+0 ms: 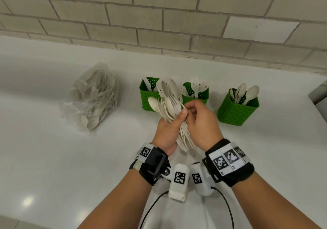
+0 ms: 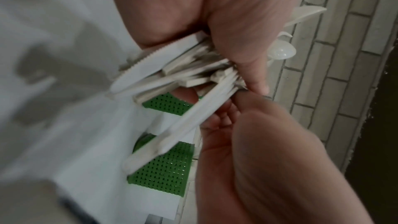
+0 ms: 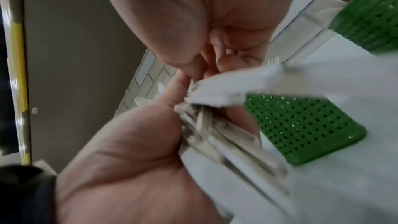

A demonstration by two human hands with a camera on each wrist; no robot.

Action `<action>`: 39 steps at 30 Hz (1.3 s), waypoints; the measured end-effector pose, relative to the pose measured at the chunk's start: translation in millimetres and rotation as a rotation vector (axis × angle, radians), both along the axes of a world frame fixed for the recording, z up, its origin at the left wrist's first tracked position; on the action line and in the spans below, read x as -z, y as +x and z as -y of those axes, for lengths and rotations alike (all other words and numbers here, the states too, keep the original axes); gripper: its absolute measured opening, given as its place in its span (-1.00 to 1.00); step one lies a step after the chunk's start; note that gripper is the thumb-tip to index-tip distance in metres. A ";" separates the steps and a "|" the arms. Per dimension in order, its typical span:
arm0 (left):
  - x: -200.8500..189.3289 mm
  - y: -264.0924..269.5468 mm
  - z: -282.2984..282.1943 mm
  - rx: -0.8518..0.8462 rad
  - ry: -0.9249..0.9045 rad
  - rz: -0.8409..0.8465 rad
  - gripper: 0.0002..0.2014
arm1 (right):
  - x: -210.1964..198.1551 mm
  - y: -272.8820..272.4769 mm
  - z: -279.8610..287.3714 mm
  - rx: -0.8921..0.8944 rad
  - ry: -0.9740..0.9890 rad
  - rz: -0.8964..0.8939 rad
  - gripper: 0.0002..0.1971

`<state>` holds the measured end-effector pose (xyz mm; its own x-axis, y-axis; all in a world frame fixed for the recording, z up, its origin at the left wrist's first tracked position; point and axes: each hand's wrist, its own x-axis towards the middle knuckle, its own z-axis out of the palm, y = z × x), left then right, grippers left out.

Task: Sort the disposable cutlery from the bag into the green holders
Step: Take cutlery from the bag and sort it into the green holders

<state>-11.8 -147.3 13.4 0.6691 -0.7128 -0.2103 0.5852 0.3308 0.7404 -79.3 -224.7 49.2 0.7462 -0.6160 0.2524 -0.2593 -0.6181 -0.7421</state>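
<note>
My left hand (image 1: pixel 174 122) grips a fanned bundle of pale cutlery (image 1: pixel 168 103), spoons and forks up, above the counter in front of the holders. My right hand (image 1: pixel 192 109) pinches one piece at the bundle's right edge; the right wrist view shows it as a blurred pale strip (image 3: pixel 234 88) and I cannot tell its kind. Three green holders stand in a row: the left holder (image 1: pixel 147 98) has knives, the middle holder (image 1: pixel 203 95) forks, the right holder (image 1: pixel 238 112) spoons. The clear bag (image 1: pixel 93 98) with more cutlery lies to the left.
A white counter (image 1: pixel 53 149) runs up to a pale brick wall (image 1: pixel 159 25). A grey object (image 1: pixel 318 94) juts in at the right edge. Cables from the wrist cameras hang near the counter's front edge.
</note>
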 end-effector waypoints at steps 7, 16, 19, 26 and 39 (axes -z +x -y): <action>7.3 6.4 2.4 -0.047 0.046 0.117 -0.69 | -3.1 -15.7 11.2 -0.296 0.142 -0.096 -0.57; 14.5 13.0 -7.5 0.094 0.017 0.219 -0.68 | 7.0 -20.0 10.6 -0.331 0.165 -0.066 -0.62; 14.3 18.3 -14.1 0.118 0.050 0.245 -0.67 | 5.5 -22.1 9.6 -0.352 0.212 -0.046 -0.65; 10.6 25.3 -22.4 0.168 0.099 0.316 -0.65 | 7.1 -24.6 9.4 -0.359 0.294 -0.004 -0.69; 0.6 25.9 -24.2 0.051 0.209 0.450 -0.69 | 16.2 -26.7 6.4 -0.254 0.393 -0.031 -0.81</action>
<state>14.1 -123.1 12.8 0.6917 -0.7203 -0.0509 0.2044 0.1277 0.9705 -106.0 -231.0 33.0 0.8893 -0.4571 0.0116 -0.1617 -0.3381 -0.9271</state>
